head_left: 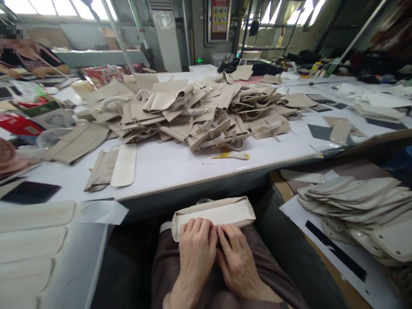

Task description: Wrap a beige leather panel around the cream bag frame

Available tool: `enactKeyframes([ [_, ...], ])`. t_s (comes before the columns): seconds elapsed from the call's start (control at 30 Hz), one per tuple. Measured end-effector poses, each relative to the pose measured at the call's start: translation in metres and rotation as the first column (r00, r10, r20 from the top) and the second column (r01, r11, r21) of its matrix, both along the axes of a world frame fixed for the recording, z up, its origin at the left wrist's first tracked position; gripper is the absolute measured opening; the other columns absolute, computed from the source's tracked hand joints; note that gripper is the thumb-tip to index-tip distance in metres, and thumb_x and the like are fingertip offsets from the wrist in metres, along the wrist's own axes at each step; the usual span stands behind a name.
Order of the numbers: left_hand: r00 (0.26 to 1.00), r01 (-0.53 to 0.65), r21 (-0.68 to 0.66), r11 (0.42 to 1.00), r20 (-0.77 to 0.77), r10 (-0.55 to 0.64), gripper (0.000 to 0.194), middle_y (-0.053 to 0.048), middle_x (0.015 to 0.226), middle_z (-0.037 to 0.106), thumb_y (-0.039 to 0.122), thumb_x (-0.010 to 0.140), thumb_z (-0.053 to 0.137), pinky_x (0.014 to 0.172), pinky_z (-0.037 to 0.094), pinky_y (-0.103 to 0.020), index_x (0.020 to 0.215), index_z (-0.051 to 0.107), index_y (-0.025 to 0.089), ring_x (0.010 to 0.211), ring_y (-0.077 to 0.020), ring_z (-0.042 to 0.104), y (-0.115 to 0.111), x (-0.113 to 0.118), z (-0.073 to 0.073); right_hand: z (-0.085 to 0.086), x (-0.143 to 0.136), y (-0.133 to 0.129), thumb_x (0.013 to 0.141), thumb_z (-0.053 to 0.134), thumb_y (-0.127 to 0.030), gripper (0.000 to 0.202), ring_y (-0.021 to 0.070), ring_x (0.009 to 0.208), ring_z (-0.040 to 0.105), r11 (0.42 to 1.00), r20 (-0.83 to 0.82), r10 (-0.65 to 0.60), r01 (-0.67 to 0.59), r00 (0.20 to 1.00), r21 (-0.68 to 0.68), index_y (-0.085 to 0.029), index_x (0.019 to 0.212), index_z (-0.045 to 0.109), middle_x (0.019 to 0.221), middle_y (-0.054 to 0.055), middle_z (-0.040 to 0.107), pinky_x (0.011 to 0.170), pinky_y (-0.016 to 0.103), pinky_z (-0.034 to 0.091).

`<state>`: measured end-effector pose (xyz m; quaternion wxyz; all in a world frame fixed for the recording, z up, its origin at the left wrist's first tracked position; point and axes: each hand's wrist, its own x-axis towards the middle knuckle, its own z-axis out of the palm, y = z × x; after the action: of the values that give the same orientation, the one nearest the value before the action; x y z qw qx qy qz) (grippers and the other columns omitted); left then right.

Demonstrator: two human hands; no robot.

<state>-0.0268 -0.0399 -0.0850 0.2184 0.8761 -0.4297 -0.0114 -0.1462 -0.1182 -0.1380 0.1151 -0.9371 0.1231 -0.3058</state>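
Observation:
A beige bag piece (pixel 222 211) with a pale, flat inner face and raised edges lies across the person's lap. My left hand (pixel 197 244) is closed on its near edge, fingers curled over the rim. Close beside it, my right hand (pixel 238 257) pinches the same edge, its thumb and fingertips almost touching the left hand. The fingertips partly hide the near rim. Beyond the lap, on the white table (pixel 154 171), lies a heap of beige bag pieces (pixel 193 107) with handles and small metal fittings.
A yellow-tipped tool (pixel 231 155) lies before the heap. Nearer left are a beige piece with a white panel (pixel 124 165) and a surface holding long pale panels (pixel 32 240). Stacked flaps (pixel 357 197) stand at the right. A person (pixel 32 58) sits at the far left.

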Motion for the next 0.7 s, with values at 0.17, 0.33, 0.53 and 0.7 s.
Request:
enactKeyframes([
  [0.17, 0.999, -0.020, -0.151, 0.988, 0.021, 0.024, 0.012, 0.000, 0.083, 0.063, 0.024, 0.095, 0.054, 0.087, 0.037, -0.040, 0.085, 0.059, 0.022, 0.085, -0.0211, 0.053, 0.021, 0.005, -0.005, -0.005, 0.005, 0.007, 0.093, 0.050, -0.012, 0.044, 0.0327, 0.130, 0.043, 0.997, 0.015, 0.067, -0.066, 0.998, -0.031, -0.001, 0.136, 0.052, 0.133, 0.022, 0.052, 0.102, 0.053, 0.051],
  [0.33, 0.993, -0.078, -0.271, 0.959, 0.062, 0.098, 0.004, -0.001, 0.098, 0.064, 0.020, 0.092, 0.061, 0.111, 0.033, -0.047, 0.093, 0.060, 0.024, 0.101, -0.0203, 0.055, 0.040, 0.007, -0.015, -0.010, 0.012, 0.011, 0.093, 0.049, -0.013, 0.045, 0.0317, 0.131, 0.041, 0.992, 0.025, 0.121, -0.120, 0.992, -0.049, -0.002, 0.137, 0.051, 0.136, 0.020, 0.051, 0.107, 0.052, 0.043],
  [0.53, 0.689, -0.700, -0.487, 0.522, -0.651, 0.318, 0.032, -0.008, 0.134, 0.056, 0.046, 0.092, 0.058, 0.117, 0.037, -0.048, 0.116, 0.055, 0.026, 0.131, -0.0243, 0.050, 0.065, 0.005, -0.068, -0.008, 0.022, 0.017, 0.095, 0.048, -0.017, 0.048, 0.0301, 0.132, 0.039, 0.984, 0.004, 0.173, -0.172, 0.985, -0.051, -0.003, 0.141, 0.048, 0.137, 0.018, 0.051, 0.112, 0.047, 0.034],
  [0.7, 0.212, -0.890, -0.157, 0.428, -0.974, 0.083, 0.056, -0.018, 0.090, 0.070, 0.068, 0.088, 0.037, 0.079, 0.061, -0.054, 0.089, 0.064, 0.018, 0.088, -0.0329, 0.072, 0.041, -0.007, -0.120, -0.004, 0.032, 0.022, 0.096, 0.046, -0.019, 0.046, 0.0296, 0.129, 0.041, 0.970, 0.019, 0.236, -0.234, 0.972, -0.069, -0.001, 0.138, 0.051, 0.133, 0.018, 0.054, 0.111, 0.046, 0.031],
])
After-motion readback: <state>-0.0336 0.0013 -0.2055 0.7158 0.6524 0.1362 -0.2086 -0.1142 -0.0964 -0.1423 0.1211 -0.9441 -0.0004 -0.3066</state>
